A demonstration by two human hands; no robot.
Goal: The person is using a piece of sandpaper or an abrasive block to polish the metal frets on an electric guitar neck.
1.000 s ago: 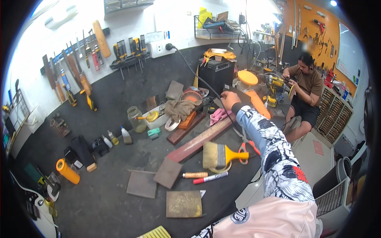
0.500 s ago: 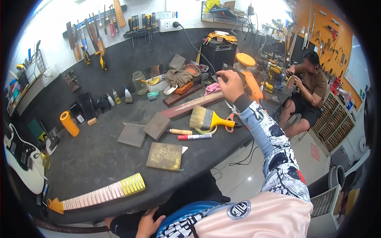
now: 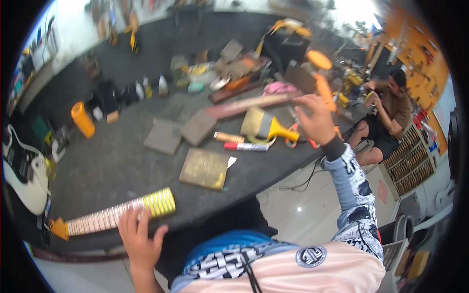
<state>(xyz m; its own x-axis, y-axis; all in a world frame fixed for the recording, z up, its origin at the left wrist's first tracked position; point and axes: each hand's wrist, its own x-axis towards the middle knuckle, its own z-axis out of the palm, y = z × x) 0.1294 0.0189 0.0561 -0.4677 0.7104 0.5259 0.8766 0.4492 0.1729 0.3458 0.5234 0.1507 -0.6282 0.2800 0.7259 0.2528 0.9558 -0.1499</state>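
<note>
A guitar neck (image 3: 105, 215) lies along the near left of the bench. Strips of pale pink tape cover most of its fretboard, with yellow strips at the right end and an amber headstock at the left. My left hand (image 3: 141, 239) is open, fingers spread, its fingertips over the neck's near edge; whether they touch is unclear. Over the right side of the bench, my right hand (image 3: 316, 119) is open and holds nothing, fingers loosely bent and thumb apart. Just left of it lies a wide paintbrush (image 3: 268, 126) with a yellow handle, partly over a greenish tape roll.
Sanding blocks (image 3: 202, 168) sit mid-bench beside a red marker (image 3: 245, 146) and a wooden handle (image 3: 229, 137). A long wooden bar (image 3: 249, 105) lies behind. A white electric guitar (image 3: 24, 176) stands at left, near an orange bottle (image 3: 82, 119). A person (image 3: 393, 110) works seated at right.
My left hand has risen from my lap to the taped neck. My right hand has come down and away from the black cable, toward the brush handle. The view has tilted and blurred.
</note>
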